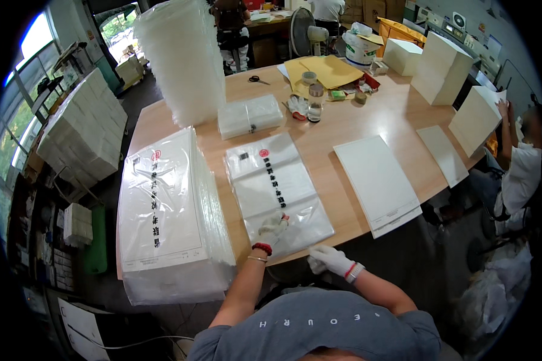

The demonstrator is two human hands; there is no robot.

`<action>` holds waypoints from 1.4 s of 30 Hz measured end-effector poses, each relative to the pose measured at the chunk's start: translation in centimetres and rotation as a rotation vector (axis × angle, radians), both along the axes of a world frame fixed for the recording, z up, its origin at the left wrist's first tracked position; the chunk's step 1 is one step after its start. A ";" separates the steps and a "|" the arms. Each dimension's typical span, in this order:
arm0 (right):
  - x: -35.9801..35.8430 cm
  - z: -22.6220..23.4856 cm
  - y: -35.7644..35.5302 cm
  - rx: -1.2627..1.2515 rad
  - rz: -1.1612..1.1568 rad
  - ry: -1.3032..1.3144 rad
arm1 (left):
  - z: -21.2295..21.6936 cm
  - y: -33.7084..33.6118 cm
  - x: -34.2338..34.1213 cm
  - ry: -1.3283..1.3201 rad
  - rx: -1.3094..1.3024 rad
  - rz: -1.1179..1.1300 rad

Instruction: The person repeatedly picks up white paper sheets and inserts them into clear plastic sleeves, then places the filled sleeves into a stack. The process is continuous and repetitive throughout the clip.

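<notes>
A flat stack of clear plastic bags [295, 180] with black and red print lies on the table in front of me. My left hand [274, 226], in a white glove, is on the lower part of the top bag, its fingers bunched against the film. At the table's front edge, beside the bags' lower right corner, is my right hand [330, 260], also gloved. Its fingers curl together, and whatever they may hold is hidden. To the left stands a tall pile of filled plastic bags [162, 204] holding white sheets. On the right lies a stack of white paper [379, 183].
Behind the bags are a folded plastic bundle [250, 116] and a tall plastic stack [183, 66]. Scissors [258, 79], a glass jar [315, 103] and yellow envelopes [325, 75] lie farther back. At the right, another person [521, 171] handles a white paper stack [477, 120].
</notes>
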State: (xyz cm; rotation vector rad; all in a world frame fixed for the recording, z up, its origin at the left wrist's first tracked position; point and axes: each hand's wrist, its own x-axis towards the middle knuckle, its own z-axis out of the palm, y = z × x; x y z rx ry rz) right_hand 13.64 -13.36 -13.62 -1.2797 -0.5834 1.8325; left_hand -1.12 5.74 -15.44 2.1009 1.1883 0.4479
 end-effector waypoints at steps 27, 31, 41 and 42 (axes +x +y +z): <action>3.4 5.5 4.8 0.718 0.258 -0.936 | 12.5 1.3 1.3 -0.306 0.120 -0.005; 13.9 2.4 -2.0 0.339 0.156 -1.841 | 14.7 -1.2 0.2 -0.155 0.462 0.056; 22.5 -1.3 -3.8 0.634 -0.157 -1.788 | 11.0 -10.9 4.2 -0.468 -0.183 -0.305; 21.2 0.5 -3.4 0.735 -0.254 -1.858 | 8.6 -11.9 5.7 -0.561 -0.456 -0.359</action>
